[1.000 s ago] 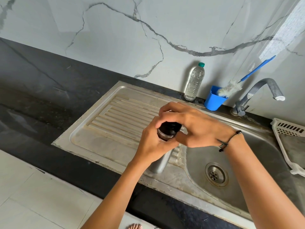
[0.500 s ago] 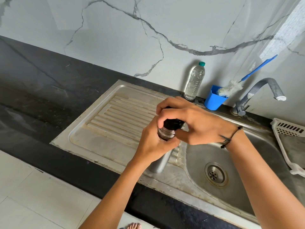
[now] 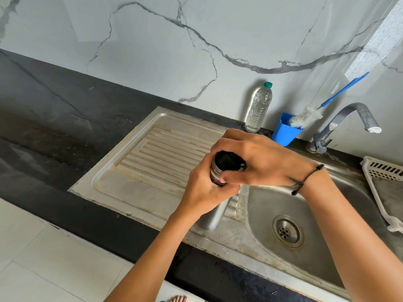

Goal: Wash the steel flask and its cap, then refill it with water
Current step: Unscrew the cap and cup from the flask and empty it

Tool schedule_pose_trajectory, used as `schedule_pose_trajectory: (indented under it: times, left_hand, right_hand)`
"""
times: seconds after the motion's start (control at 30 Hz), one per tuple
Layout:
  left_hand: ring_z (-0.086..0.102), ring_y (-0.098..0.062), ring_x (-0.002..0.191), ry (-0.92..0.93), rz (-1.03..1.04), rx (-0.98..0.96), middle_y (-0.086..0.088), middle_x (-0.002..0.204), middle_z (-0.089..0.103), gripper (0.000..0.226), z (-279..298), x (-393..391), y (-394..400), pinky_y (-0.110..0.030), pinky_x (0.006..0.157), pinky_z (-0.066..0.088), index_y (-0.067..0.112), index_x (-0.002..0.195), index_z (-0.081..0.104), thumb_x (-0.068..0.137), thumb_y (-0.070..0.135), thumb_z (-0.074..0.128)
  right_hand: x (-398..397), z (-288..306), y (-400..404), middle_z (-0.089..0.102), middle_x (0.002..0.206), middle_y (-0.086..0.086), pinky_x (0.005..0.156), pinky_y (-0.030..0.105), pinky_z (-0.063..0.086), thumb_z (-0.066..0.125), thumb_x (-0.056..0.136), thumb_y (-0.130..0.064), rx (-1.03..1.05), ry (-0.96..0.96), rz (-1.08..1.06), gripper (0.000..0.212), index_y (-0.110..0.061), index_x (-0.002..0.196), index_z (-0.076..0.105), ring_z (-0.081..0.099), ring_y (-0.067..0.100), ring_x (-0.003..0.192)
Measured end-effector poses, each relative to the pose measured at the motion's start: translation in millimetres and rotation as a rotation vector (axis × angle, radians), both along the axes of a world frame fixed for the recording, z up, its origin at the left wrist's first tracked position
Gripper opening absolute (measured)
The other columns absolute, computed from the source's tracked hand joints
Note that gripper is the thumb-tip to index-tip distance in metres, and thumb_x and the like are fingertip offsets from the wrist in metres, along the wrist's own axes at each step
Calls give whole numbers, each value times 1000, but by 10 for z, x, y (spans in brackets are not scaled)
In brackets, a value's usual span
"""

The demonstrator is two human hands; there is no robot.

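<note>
Cap (image 3: 227, 162) higher off flask (image 3: 212, 216), over steel drainboard (image 3: 139, 171).

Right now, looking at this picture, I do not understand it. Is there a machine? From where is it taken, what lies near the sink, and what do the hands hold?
There is no machine, only a person with two bare hands. The camera sits on the person's head and looks forward and down. The left hand grips a steel flask that stands on the sink's ribbed draining side. The right hand has its grip on the black cap at the flask's top. Behind, by the wall, stand a plastic water bottle and a blue cup with a bottle brush. The tap is on the right; no water can be seen running from it.
</note>
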State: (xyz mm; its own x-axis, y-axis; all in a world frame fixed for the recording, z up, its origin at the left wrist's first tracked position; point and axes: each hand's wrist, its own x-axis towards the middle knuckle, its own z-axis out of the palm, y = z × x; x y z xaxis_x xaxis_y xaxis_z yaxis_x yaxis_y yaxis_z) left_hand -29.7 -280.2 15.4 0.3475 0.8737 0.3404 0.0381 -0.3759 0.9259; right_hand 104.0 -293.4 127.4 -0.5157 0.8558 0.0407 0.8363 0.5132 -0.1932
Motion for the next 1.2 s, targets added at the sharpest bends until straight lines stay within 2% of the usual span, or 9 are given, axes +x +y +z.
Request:
schedule_pose_trajectory:
  times: [0.1, 0.2, 0.33, 0.4, 0.6, 0.77, 0.9, 1.0, 1.2]
  left_hand:
    - [65, -5, 77, -53, 21, 34, 5, 85, 67, 48, -18, 12, -20, -19, 67, 51, 24, 104, 55, 62, 41, 70]
    - [62, -2, 71, -92, 97, 73, 11, 78, 64, 38, -13, 43, -35, -14, 65, 46, 27, 95, 54, 63, 40, 70]
    - [61, -1, 71, -109, 164, 118, 16, 77, 62, 31, 27, 52, -13, -11, 66, 44, 28, 90, 55, 64, 38, 69]
    - [61, -1, 71, -134, 198, 120, 18, 76, 63, 28, 39, 15, -4, -10, 65, 44, 28, 88, 56, 64, 36, 68]
    - [62, -1, 74, -182, 248, 126, 13, 82, 65, 28, 169, -165, 60, -10, 67, 44, 20, 88, 59, 65, 33, 67]
    - [65, -9, 80, -147, 278, 117, 3, 84, 68, 34, 218, -217, 130, -17, 71, 49, 14, 92, 61, 65, 32, 67]
    - [65, -11, 80, -135, 289, 104, 1, 85, 68, 32, 198, -236, 148, -18, 71, 49, 14, 92, 61, 65, 29, 67]
    - [65, -11, 79, -109, 276, 99, 1, 85, 67, 30, 190, -248, 166, -19, 71, 50, 17, 91, 61, 65, 29, 67]
    - [64, -10, 81, -46, 315, 110, 4, 86, 67, 35, 159, -329, 223, -17, 72, 50, 14, 94, 61, 64, 32, 68]
  right_hand:
    - [144, 94, 54, 50, 109, -3, 82, 15, 43, 66, 75, -22, -101, 200, 98, 40, -24, 114, 59, 53, 8, 97]
    - [300, 112, 145, 53, 108, -2, 84, 21, 45, 68, 75, -16, -155, 372, 62, 39, -24, 112, 59, 55, 11, 99]
    - [434, -62, 313, 59, 84, -10, 62, 23, 46, 67, 74, -11, -332, 821, -101, 37, -20, 109, 60, 54, 7, 70]
    - [450, -204, 433, 58, 81, -8, 55, 22, 44, 68, 74, -12, -343, 871, -166, 37, -22, 109, 60, 51, 6, 64]
    - [242, -837, 795, 59, 104, 2, 82, 25, 46, 75, 76, -14, -240, 495, -222, 43, -20, 114, 56, 56, 16, 92]
    - [-33, -1372, 921, 49, 90, -1, 77, 29, 33, 66, 75, -9, -133, 195, -98, 29, -13, 103, 57, 41, 16, 82]
    - [-156, -1532, 907, 48, 123, 25, 96, 47, 37, 62, 83, -4, -229, 176, -143, 50, 2, 129, 43, 44, 40, 114]
    - [-176, -1605, 960, 46, 126, 15, 96, 43, 37, 61, 85, -22, -185, 32, -138, 50, -8, 130, 44, 40, 33, 117]
    - [-187, -1721, 994, 47, 124, 7, 90, 34, 33, 63, 82, -30, -168, -151, -105, 49, -14, 125, 44, 39, 25, 113]
